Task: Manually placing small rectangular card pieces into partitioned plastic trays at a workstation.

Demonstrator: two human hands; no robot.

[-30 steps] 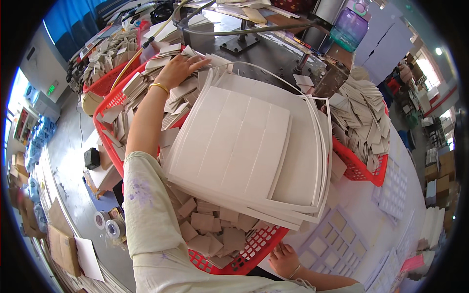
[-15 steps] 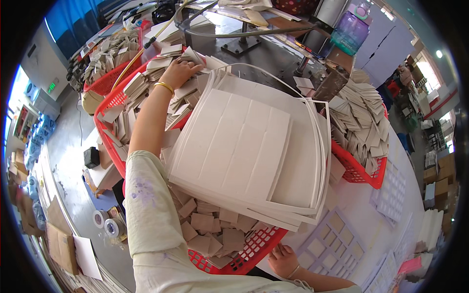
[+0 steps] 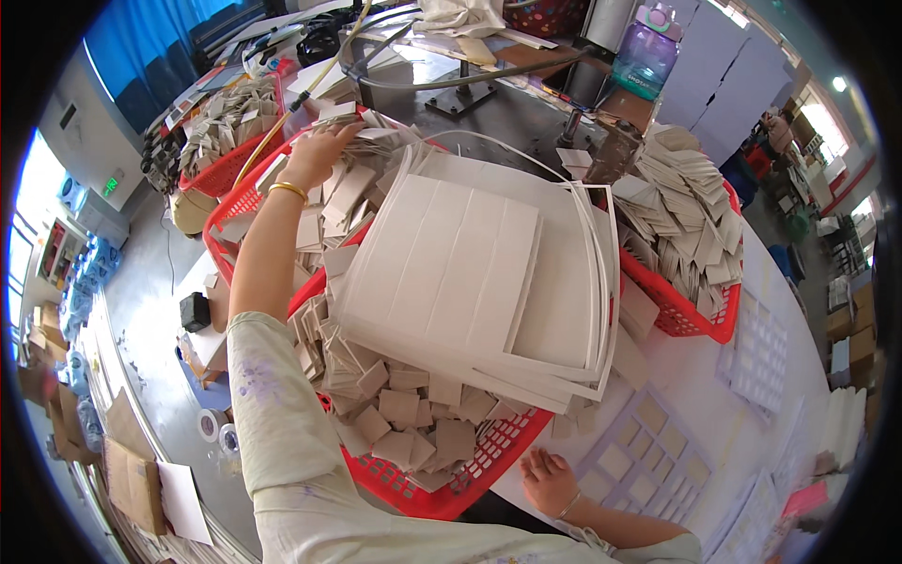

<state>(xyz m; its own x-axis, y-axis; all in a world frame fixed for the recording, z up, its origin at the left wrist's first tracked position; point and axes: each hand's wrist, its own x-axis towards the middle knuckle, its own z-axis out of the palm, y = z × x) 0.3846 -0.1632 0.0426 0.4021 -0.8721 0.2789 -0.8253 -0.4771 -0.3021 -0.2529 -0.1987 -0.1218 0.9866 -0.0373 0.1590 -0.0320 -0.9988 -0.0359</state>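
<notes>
My left hand [image 3: 319, 156], with a gold bangle on its wrist, is at the far left red basket [image 3: 218, 246]. Its fingers curl over small grey-white cardboard pieces [image 3: 348, 193] heaped there; the fingertips are partly hidden. On the white table, beside the near red basket [image 3: 442, 503], rests my right hand [image 3: 549, 481]. Its fingers are loosely bent and slightly apart, with nothing seen in them. Between my hands, a stack of large white cardboard sheets and frames [image 3: 437, 268] lies across the baskets, above more loose cardboard pieces [image 3: 399, 406].
A lilac grid-like sheet [image 3: 648, 442] lies right of my right hand. Another full red basket [image 3: 691, 315] stands at the right. Behind are a dark metal machine [image 3: 512, 117], a purple-teal bottle [image 3: 648, 52] and a hose [image 3: 442, 83]. Tape rolls [image 3: 214, 425] sit at the left.
My left hand has drawn back leftward over the pieces in the far basket. My right hand has come a little farther out from the near basket's edge. The whole view has shifted slightly.
</notes>
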